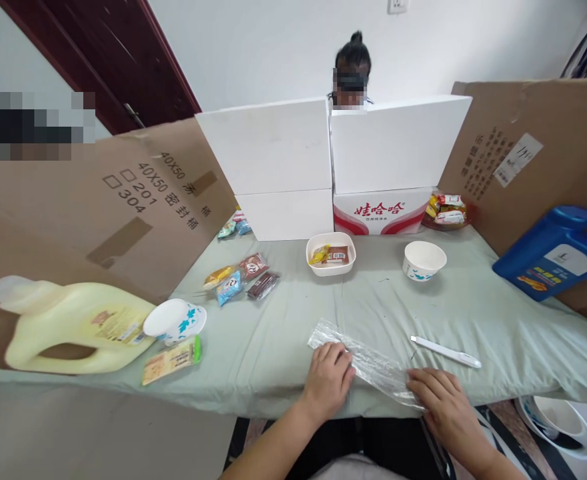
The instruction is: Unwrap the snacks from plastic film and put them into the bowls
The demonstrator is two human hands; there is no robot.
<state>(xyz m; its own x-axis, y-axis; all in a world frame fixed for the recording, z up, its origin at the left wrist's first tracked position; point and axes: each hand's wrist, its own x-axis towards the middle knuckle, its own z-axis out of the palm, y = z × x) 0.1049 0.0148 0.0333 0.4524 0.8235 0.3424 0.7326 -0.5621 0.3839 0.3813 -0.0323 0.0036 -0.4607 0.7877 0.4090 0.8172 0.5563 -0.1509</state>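
A folded, crinkled strip of clear plastic sheet (376,368) lies slantwise near the front edge of the cloth-covered table. My left hand (327,377) has its fingers curled over the left part of the strip. At the strip's right end, my right hand (440,398) grips it with bent fingers; both thumbs are partly hidden. Just beyond my right hand lies a slim white utility knife (446,352). Further back stand a white square bowl (331,269) with wrapped snacks in it and a white paper bowl (424,261).
On the left are a pale yellow jug (78,320), a tipped paper bowl (176,321), a flat snack packet (170,360) and several wrapped snacks (229,287). A blue bottle (553,253) leans right. White boxes (283,160) and cardboard panels (513,147) wall the table; a person (352,67) is behind.
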